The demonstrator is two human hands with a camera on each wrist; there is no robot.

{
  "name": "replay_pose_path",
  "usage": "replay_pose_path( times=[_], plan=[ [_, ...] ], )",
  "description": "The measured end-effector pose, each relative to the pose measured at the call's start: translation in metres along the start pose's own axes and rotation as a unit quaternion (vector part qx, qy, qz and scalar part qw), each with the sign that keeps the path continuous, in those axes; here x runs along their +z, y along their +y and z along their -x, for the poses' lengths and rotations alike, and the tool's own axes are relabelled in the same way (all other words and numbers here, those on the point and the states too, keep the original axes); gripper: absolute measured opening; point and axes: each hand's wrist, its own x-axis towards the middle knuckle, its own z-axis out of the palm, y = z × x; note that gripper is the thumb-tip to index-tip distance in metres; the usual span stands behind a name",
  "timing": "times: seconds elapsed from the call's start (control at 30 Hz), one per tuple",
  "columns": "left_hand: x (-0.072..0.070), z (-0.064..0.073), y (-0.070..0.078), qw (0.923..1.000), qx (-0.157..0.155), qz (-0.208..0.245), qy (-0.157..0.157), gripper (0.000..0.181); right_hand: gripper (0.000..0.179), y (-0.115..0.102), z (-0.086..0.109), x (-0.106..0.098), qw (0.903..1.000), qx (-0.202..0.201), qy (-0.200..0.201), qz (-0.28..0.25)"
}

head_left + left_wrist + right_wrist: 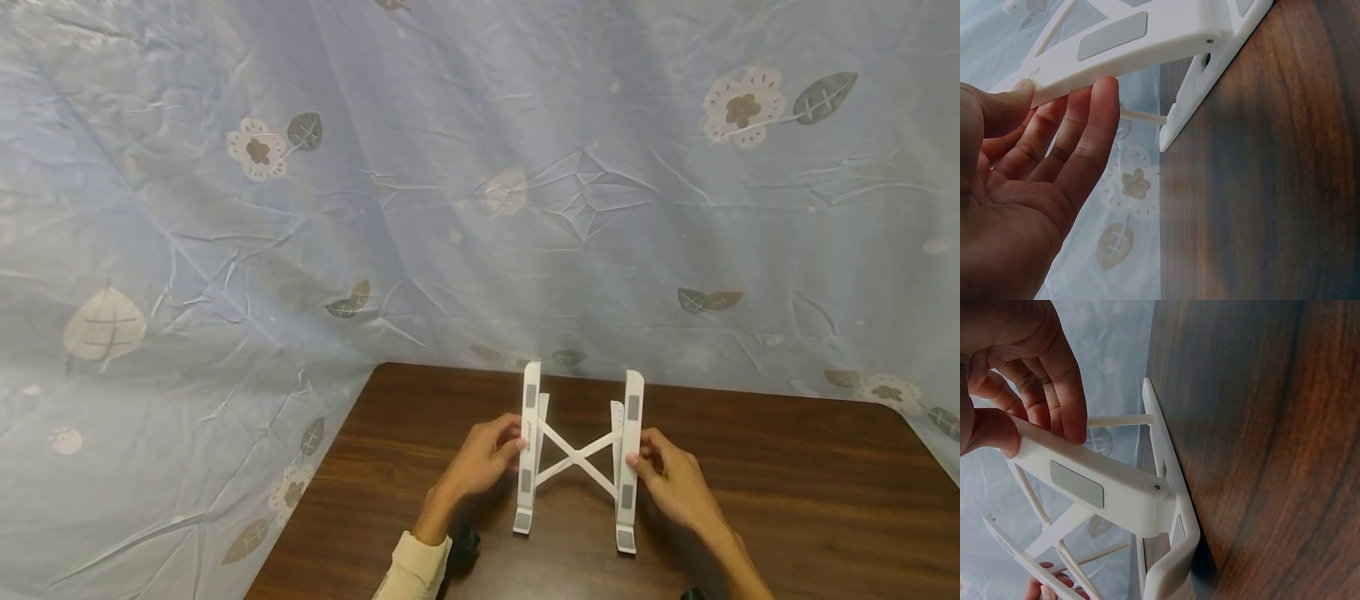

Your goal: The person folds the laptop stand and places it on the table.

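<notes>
A white folding laptop stand (576, 457) stands unfolded on the table, its two side rails joined by crossed bars. Grey pads are set along the rails. My left hand (480, 457) holds the left rail (527, 446) by its outer edge, about midway along. In the left wrist view the thumb (1007, 109) lies against the rail's face, with the fingers under its edge. Opposite it, my right hand (678, 483) grips the right rail (628, 467). The right wrist view shows the thumb (994, 430) and fingers on either side of that rail (1119, 478).
The dark brown wooden table (810, 483) has rounded back corners. A pale blue cloth (465, 208) with flowers and leaves hangs behind it and along the left side. A black object (463, 550) shows beside the left wrist.
</notes>
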Motion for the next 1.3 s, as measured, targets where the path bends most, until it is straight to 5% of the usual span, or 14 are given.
replay_pose_path(
  times=[1.3],
  plan=[
    [0.013,-0.007,0.000,0.9997,0.013,0.000,0.021,0.023,0.019,0.001,-0.009,0.009,0.9995,-0.010,-0.012,-0.029]
  ],
)
